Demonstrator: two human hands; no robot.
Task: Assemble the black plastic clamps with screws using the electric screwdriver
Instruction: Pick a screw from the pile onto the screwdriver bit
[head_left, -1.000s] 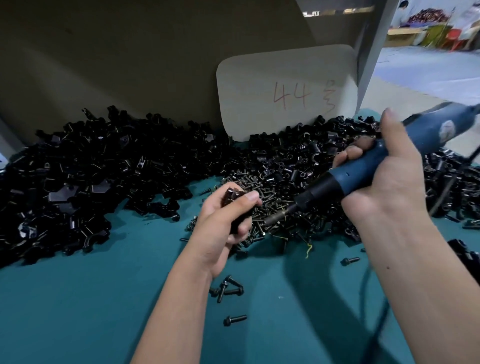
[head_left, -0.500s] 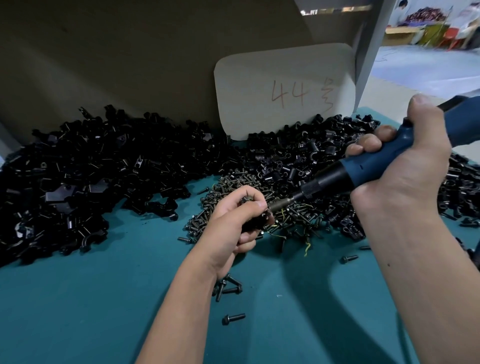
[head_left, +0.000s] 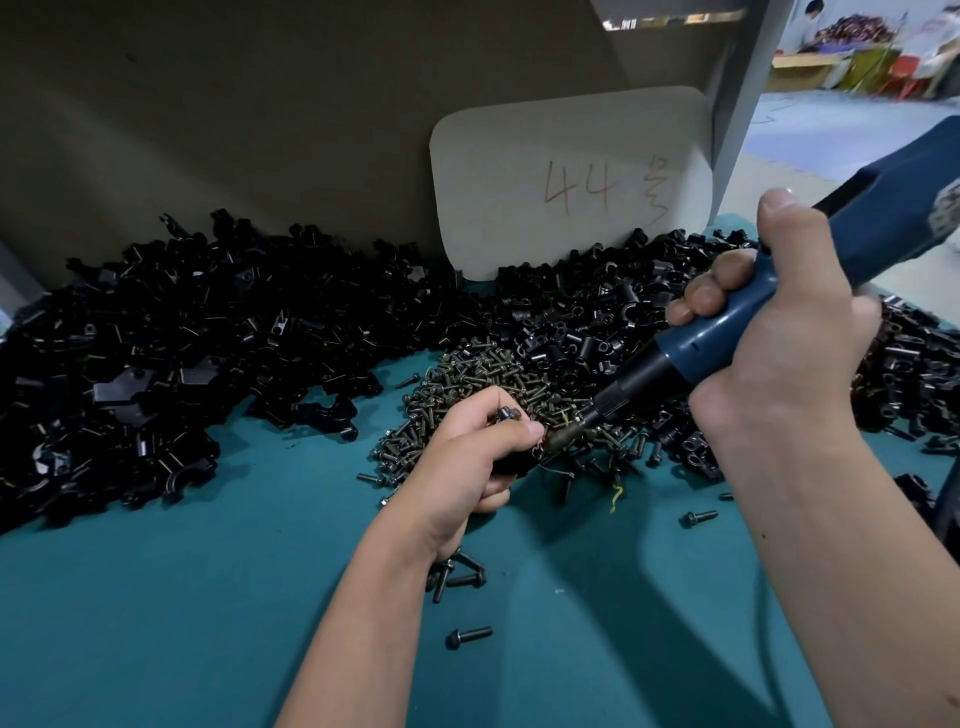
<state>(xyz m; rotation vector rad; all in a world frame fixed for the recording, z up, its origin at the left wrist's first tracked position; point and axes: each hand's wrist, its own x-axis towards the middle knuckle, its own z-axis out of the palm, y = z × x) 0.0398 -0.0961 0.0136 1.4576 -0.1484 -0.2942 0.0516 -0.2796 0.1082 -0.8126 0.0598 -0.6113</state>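
Clamp (head_left: 511, 462) sits pinched in the left hand (head_left: 467, 457) grip; right hand (head_left: 779, 343) wraps the screwdriver (head_left: 727, 338), its tip angled down-left touching the clamp.

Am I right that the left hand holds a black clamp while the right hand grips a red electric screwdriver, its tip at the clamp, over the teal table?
Not quite: the electric screwdriver is blue, not red, as the head view shows. The rest stands: the left hand holds a black clamp, the right hand grips the tool with its tip at the clamp, over the teal table.
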